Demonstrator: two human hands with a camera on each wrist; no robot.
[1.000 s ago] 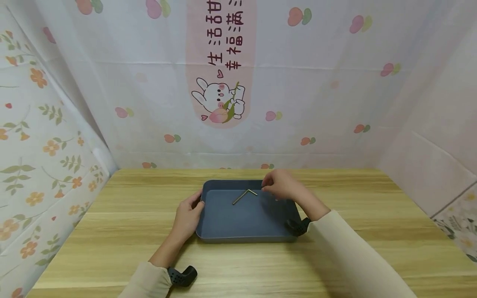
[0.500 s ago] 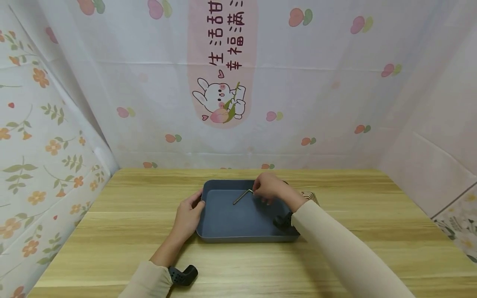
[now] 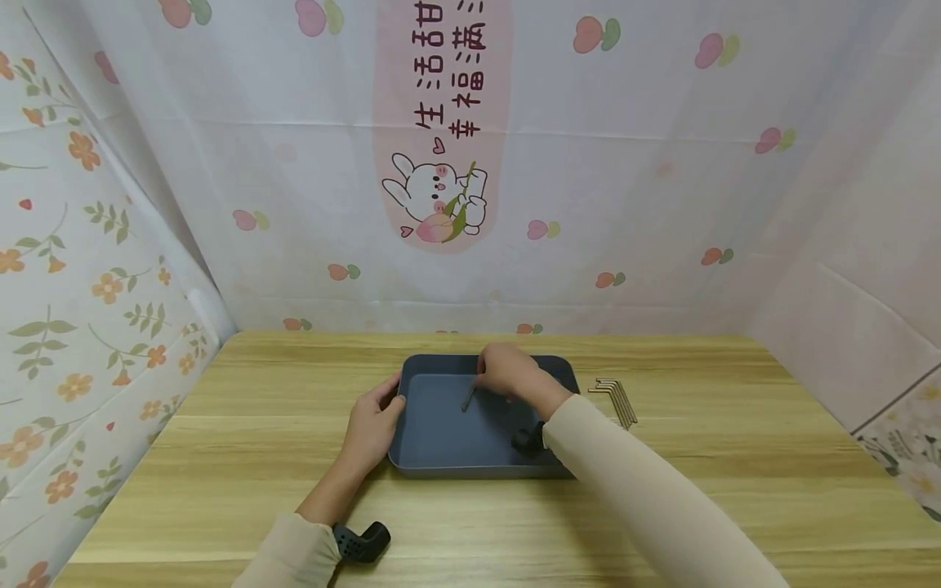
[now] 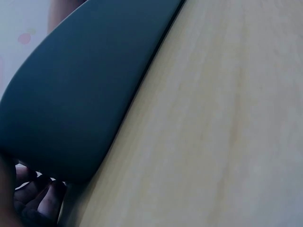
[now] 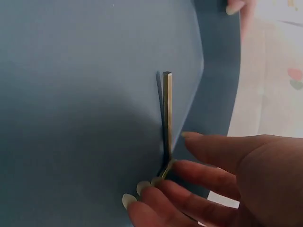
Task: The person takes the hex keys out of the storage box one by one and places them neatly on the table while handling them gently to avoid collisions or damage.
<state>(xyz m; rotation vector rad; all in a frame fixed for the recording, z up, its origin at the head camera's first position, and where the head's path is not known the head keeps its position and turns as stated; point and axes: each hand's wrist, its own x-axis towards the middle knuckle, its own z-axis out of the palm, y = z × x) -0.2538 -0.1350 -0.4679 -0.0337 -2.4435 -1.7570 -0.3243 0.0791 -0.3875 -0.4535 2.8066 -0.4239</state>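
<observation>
A shallow dark blue-grey tray [image 3: 441, 441] lies on the wooden table. My left hand [image 3: 372, 420] grips its left wall, thumb over the rim and fingers outside; the left wrist view shows curled fingertips [image 4: 49, 201] by the tray's outer wall [image 4: 90, 94]. Inside the tray is an L-shaped brass-coloured hex key [image 5: 167, 109]. My right hand [image 3: 510, 377] reaches over the tray, its fingers curled at the key's bent end. In the right wrist view, that hand [image 5: 213, 175] has fingertips on the short arm, which they partly hide, while the long arm shows plainly.
Several more hex keys [image 3: 622, 402] lie side by side on the table [image 3: 706, 457] just right of the tray, partly behind the right forearm. A printed cloth [image 3: 625, 188] hangs behind the table, and a floral cloth [image 3: 95, 343] hangs at the left.
My right hand has moved left across the tray to the hex key, which has turned a little steeper. The keys on the right have come into sight. My left hand keeps its place.
</observation>
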